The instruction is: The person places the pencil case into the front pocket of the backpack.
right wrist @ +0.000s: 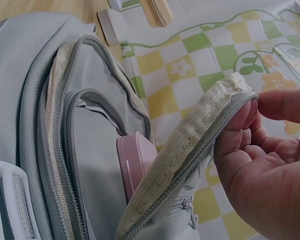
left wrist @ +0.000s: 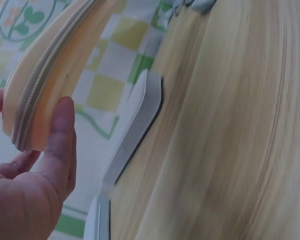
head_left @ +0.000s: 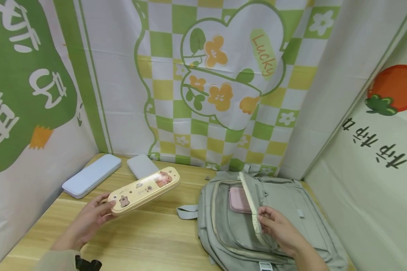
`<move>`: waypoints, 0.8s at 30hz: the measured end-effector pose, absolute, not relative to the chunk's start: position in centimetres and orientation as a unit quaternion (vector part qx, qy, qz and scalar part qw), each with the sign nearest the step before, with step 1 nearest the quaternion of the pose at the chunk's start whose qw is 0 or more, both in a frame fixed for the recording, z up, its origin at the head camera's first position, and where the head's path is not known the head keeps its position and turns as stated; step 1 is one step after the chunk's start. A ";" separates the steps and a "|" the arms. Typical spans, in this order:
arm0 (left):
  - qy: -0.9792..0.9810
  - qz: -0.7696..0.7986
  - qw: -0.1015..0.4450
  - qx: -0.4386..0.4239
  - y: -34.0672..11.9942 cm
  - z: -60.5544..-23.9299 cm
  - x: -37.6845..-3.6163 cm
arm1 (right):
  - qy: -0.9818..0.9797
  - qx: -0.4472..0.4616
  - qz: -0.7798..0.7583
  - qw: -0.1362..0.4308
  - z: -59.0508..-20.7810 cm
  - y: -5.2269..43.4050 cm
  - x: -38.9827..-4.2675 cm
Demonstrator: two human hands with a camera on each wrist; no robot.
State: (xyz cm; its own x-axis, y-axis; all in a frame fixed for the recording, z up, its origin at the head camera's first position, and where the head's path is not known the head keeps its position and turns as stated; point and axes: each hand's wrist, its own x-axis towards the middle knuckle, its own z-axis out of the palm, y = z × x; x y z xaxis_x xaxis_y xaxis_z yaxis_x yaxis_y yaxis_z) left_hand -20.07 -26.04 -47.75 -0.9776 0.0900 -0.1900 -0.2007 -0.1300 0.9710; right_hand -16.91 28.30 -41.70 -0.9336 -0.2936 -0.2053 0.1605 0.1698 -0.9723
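Observation:
My left hand (head_left: 91,216) pinches one end of a cream zippered pencil case (head_left: 144,190) printed with small cartoon animals, held tilted above the table. The left wrist view shows its zipper (left wrist: 42,77) running along the side, with thumb and fingers on opposite faces. At the right, a grey-green backpack (head_left: 301,210) lies on the table with its front pocket unzipped. My right hand (head_left: 279,227) pinches the cream-edged pocket flap (right wrist: 177,160) and holds it up. Inside the pocket sits a pink case (right wrist: 135,157), partly hidden by the flap in the head view.
A light blue case (head_left: 92,175) lies at the table's left edge, and a grey-white case (head_left: 141,165) lies beside it at the back. A strap loop (head_left: 187,212) sticks out from the backpack's left side. Printed curtains (head_left: 230,82) stand behind the wooden table (head_left: 149,241).

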 end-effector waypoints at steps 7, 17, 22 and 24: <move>0.661 0.739 0.131 -0.005 -22.6 -47.1 -20.4 | 0.744 -0.047 -0.643 0.174 -41.5 28.5 -17.0; 0.660 0.736 0.147 0.017 -19.3 -47.4 -20.8 | 0.741 -0.053 -0.645 0.176 -41.4 28.5 -17.1; 0.657 0.736 0.158 0.031 -17.8 -47.7 -21.2 | 0.743 -0.055 -0.642 0.178 -41.4 28.7 -17.1; 0.655 0.736 0.163 0.038 -17.1 -47.8 -21.5 | 0.749 -0.049 -0.636 0.176 -41.3 28.8 -17.1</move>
